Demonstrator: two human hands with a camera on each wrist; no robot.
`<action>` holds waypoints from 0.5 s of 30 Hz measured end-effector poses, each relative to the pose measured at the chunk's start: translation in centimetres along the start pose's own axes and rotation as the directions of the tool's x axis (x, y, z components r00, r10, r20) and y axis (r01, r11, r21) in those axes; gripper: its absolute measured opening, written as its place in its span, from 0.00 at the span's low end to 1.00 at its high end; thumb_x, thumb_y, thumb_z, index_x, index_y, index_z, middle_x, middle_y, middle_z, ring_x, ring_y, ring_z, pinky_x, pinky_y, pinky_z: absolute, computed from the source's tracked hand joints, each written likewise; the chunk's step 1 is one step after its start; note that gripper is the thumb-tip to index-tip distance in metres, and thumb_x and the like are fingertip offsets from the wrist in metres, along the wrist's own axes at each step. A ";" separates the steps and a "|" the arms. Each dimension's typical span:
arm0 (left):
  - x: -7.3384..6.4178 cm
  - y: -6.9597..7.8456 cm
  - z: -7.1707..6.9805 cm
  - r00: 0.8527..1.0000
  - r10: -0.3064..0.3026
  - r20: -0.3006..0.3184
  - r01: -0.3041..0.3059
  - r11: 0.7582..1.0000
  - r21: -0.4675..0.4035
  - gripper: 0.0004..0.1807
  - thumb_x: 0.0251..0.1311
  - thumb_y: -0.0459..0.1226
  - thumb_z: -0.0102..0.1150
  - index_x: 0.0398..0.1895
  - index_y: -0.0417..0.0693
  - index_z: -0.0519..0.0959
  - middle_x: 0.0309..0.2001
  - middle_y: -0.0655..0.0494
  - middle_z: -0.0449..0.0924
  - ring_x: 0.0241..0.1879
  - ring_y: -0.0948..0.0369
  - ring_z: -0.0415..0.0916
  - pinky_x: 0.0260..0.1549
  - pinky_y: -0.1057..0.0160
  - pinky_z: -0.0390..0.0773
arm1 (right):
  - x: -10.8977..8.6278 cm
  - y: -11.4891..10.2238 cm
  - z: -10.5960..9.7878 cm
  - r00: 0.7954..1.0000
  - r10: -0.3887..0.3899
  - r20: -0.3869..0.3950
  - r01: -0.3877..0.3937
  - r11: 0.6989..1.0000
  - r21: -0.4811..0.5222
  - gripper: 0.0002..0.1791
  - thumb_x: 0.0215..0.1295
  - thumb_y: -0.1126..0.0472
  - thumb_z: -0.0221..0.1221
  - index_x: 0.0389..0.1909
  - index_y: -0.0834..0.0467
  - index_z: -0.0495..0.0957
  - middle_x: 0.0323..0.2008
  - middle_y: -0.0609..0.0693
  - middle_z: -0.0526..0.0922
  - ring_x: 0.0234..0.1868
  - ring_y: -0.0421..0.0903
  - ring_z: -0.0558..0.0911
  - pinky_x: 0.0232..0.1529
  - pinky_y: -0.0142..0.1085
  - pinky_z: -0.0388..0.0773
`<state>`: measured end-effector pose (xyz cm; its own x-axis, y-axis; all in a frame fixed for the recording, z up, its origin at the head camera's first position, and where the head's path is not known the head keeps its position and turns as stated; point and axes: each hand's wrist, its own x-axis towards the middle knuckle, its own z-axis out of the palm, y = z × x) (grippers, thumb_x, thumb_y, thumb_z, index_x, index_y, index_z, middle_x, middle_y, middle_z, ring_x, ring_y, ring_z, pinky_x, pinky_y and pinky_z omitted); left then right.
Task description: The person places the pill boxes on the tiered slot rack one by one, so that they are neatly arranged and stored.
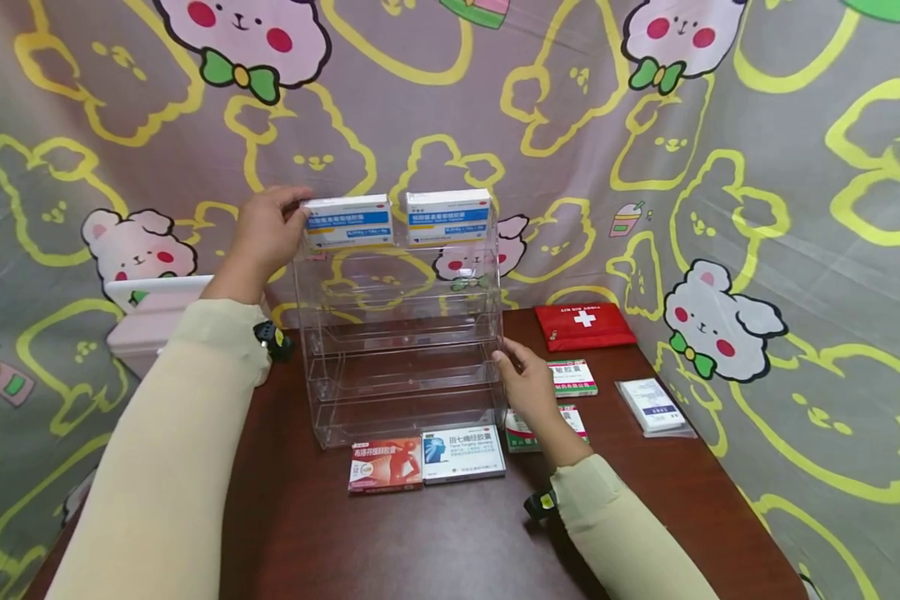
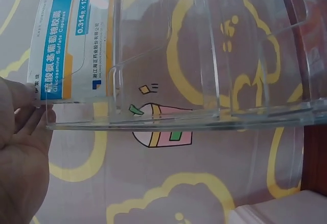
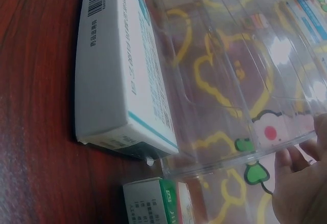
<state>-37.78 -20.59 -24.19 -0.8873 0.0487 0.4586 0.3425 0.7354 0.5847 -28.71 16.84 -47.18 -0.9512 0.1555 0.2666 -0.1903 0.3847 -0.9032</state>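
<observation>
A clear tiered plastic rack (image 1: pixel 401 367) stands upright on the table. Two white-and-blue capsule boxes sit side by side in its top tier: the left capsule box (image 1: pixel 349 222) and the right capsule box (image 1: pixel 448 218). My left hand (image 1: pixel 261 237) pinches the left end of the left capsule box at the rack's upper corner, as the left wrist view also shows. Lower down, my right hand (image 1: pixel 528 392) grips the rack's right side edge between thumb and fingers. A red box (image 1: pixel 385 467) and a white capsule box (image 1: pixel 463 454) lie before the rack's base.
Right of the rack lie two green-and-white boxes, the farther box (image 1: pixel 576 377) and the nearer box (image 1: pixel 525 437). Beyond them are a red first aid pouch (image 1: pixel 585 326) and a bagged white packet (image 1: pixel 651 406). A pink bin (image 1: pixel 146 325) stands left, before the patterned curtain (image 1: pixel 435 100).
</observation>
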 end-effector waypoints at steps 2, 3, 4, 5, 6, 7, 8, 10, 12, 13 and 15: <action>-0.1 -0.2 0.0 1.000 -0.010 -0.019 0.009 1.000 -0.027 0.23 0.83 0.33 0.52 0.76 0.41 0.77 0.73 0.36 0.77 0.66 0.41 0.79 0.67 0.42 0.80 | 0.0 0.0 0.0 1.000 0.001 0.004 -0.001 1.000 0.000 0.26 0.79 0.52 0.65 0.72 0.59 0.81 0.68 0.60 0.85 0.68 0.57 0.84 0.66 0.56 0.84; -0.2 -0.3 0.0 0.999 -0.019 -0.026 0.017 0.998 -0.059 0.23 0.83 0.34 0.52 0.76 0.41 0.77 0.74 0.38 0.77 0.69 0.43 0.78 0.69 0.44 0.79 | 0.0 0.1 0.0 1.000 0.002 0.004 -0.002 1.000 -0.002 0.26 0.79 0.52 0.65 0.72 0.59 0.81 0.68 0.59 0.85 0.68 0.57 0.84 0.65 0.56 0.84; -0.3 -0.5 0.1 0.999 -0.034 -0.034 0.030 0.994 -0.102 0.24 0.82 0.34 0.53 0.77 0.42 0.76 0.75 0.40 0.77 0.71 0.45 0.77 0.71 0.46 0.79 | 0.0 0.1 0.0 1.000 0.004 0.005 -0.004 1.000 -0.002 0.26 0.80 0.53 0.65 0.72 0.59 0.81 0.68 0.59 0.85 0.68 0.57 0.84 0.65 0.56 0.84; -0.4 -0.6 0.1 0.998 -0.058 -0.040 0.051 0.988 -0.147 0.25 0.82 0.35 0.55 0.78 0.45 0.75 0.76 0.42 0.76 0.74 0.47 0.76 0.73 0.50 0.78 | 0.0 0.2 0.0 1.000 0.004 0.005 -0.004 1.000 -0.002 0.26 0.80 0.53 0.65 0.72 0.58 0.81 0.68 0.59 0.85 0.67 0.57 0.84 0.64 0.56 0.85; -0.5 -0.7 0.1 0.995 -0.083 -0.047 0.073 0.978 -0.197 0.26 0.82 0.37 0.56 0.80 0.46 0.74 0.78 0.45 0.74 0.76 0.50 0.74 0.75 0.53 0.77 | -0.1 0.2 0.1 1.000 0.007 0.004 -0.007 1.000 -0.002 0.26 0.80 0.53 0.65 0.72 0.58 0.81 0.68 0.59 0.85 0.67 0.56 0.84 0.64 0.56 0.85; -0.6 -1.0 0.1 0.992 -0.113 -0.055 0.096 0.965 -0.243 0.27 0.82 0.38 0.57 0.80 0.48 0.73 0.79 0.48 0.73 0.78 0.52 0.72 0.76 0.57 0.75 | -0.1 0.3 0.1 1.000 0.008 0.006 -0.008 1.000 0.001 0.26 0.80 0.53 0.65 0.73 0.58 0.81 0.68 0.58 0.85 0.67 0.56 0.84 0.63 0.56 0.85; -0.8 -1.2 0.2 0.988 -0.134 -0.072 0.107 0.950 -0.293 0.28 0.81 0.39 0.59 0.81 0.48 0.73 0.80 0.49 0.72 0.79 0.54 0.71 0.77 0.60 0.73 | -0.1 0.3 0.1 1.000 0.009 0.006 -0.009 1.000 0.004 0.26 0.80 0.53 0.65 0.72 0.58 0.81 0.68 0.58 0.85 0.67 0.56 0.84 0.63 0.56 0.86; -1.1 -1.8 0.4 0.979 -0.163 -0.122 0.104 0.914 -0.392 0.29 0.79 0.39 0.61 0.80 0.46 0.73 0.79 0.49 0.73 0.79 0.57 0.71 0.77 0.64 0.72 | -0.1 0.4 0.2 1.000 0.009 0.006 -0.009 1.000 0.006 0.26 0.80 0.53 0.65 0.72 0.58 0.81 0.68 0.58 0.85 0.67 0.56 0.84 0.64 0.56 0.85; -1.6 -2.4 0.6 0.967 -0.181 -0.181 0.076 0.878 -0.473 0.29 0.77 0.38 0.64 0.78 0.41 0.75 0.77 0.45 0.76 0.75 0.58 0.75 0.74 0.66 0.74 | -0.1 0.5 0.2 1.000 0.009 0.002 -0.009 1.000 0.000 0.25 0.80 0.53 0.65 0.72 0.58 0.81 0.67 0.58 0.85 0.67 0.56 0.84 0.64 0.55 0.85; -1.9 -2.6 0.9 0.960 -0.191 -0.207 0.058 0.853 -0.519 0.28 0.76 0.36 0.65 0.76 0.38 0.76 0.75 0.42 0.78 0.73 0.58 0.78 0.73 0.66 0.76 | -0.1 0.4 0.2 1.000 0.008 -0.001 -0.008 1.000 -0.003 0.25 0.80 0.53 0.65 0.72 0.58 0.81 0.67 0.58 0.86 0.67 0.56 0.85 0.64 0.55 0.85; -2.8 -3.3 1.4 0.947 -0.211 -0.240 0.025 0.798 -0.603 0.27 0.74 0.33 0.66 0.73 0.34 0.77 0.72 0.38 0.80 0.69 0.60 0.81 0.71 0.67 0.78 | 0.0 0.4 0.3 1.000 0.002 -0.012 -0.002 1.000 -0.014 0.25 0.80 0.53 0.65 0.71 0.58 0.81 0.66 0.59 0.86 0.65 0.56 0.85 0.63 0.54 0.86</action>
<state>-36.86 -22.20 -28.29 -0.8388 -0.2718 0.4718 0.4371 0.1806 0.8811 -28.82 16.76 -47.67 -0.9484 0.1672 0.2692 -0.1852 0.3969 -0.8990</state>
